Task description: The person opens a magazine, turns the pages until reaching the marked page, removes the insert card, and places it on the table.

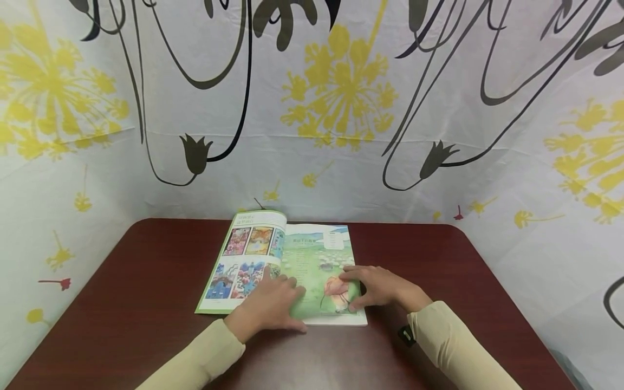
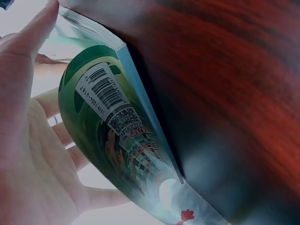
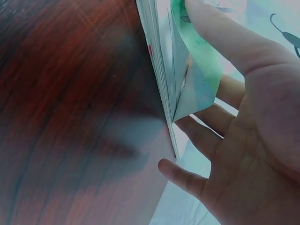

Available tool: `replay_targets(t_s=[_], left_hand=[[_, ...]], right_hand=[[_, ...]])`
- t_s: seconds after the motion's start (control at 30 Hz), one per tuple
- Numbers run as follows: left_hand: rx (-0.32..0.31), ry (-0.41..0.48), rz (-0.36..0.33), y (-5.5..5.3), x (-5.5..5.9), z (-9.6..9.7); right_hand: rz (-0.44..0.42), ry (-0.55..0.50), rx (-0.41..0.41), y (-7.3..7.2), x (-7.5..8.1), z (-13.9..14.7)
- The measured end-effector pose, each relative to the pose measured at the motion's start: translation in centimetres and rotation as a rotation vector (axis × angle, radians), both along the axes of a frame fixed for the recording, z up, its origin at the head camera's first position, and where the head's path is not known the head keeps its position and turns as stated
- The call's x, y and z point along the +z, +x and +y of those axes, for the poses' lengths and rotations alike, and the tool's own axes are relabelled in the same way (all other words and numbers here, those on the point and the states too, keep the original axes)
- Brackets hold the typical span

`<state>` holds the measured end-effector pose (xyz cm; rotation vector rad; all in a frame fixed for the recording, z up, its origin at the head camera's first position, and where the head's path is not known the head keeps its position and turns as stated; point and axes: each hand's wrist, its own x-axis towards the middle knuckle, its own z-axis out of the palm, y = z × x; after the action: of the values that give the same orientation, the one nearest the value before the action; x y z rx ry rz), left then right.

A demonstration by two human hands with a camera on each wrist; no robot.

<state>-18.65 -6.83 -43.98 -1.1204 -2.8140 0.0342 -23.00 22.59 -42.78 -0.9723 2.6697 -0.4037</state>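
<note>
An illustrated magazine (image 1: 312, 314) lies spread on the table, its left page (image 1: 224, 311) showing framed pictures and its green right page (image 1: 304, 260) a pink drawing. My left hand (image 1: 273, 303) rests over the lower part of the gutter, fingers spread and thumb at the bottom edge. Close to that palm, the curved back cover (image 2: 75, 108) bears a barcode label (image 2: 108, 91). At the lower right edge, my right hand (image 1: 382, 284) pinches the page. Its lifted corner (image 3: 199, 96) bulges between the thumb (image 3: 225, 33) and fingers and partly hides the fingers.
The dark red wooden table (image 1: 122, 303) extends around the magazine. White cloth (image 1: 312, 184) printed with yellow and grey flowers hangs behind and along both sides. A small black device (image 1: 407, 336) sits at the right wrist by the sleeve.
</note>
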Motion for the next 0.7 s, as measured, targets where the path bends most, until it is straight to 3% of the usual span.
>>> replay_targets(t_s=[0.4,0.7], left_hand=[[0.004,0.033,-0.066,-0.3,0.3,-0.6],[-0.009,0.076,-0.058,-0.5,0.3,-1.3]], right_hand=[[-0.010,-0.024,0.017,-0.1,0.2,-0.1],[-0.045,-0.031,-0.008,-0.2,1.0,0.1]])
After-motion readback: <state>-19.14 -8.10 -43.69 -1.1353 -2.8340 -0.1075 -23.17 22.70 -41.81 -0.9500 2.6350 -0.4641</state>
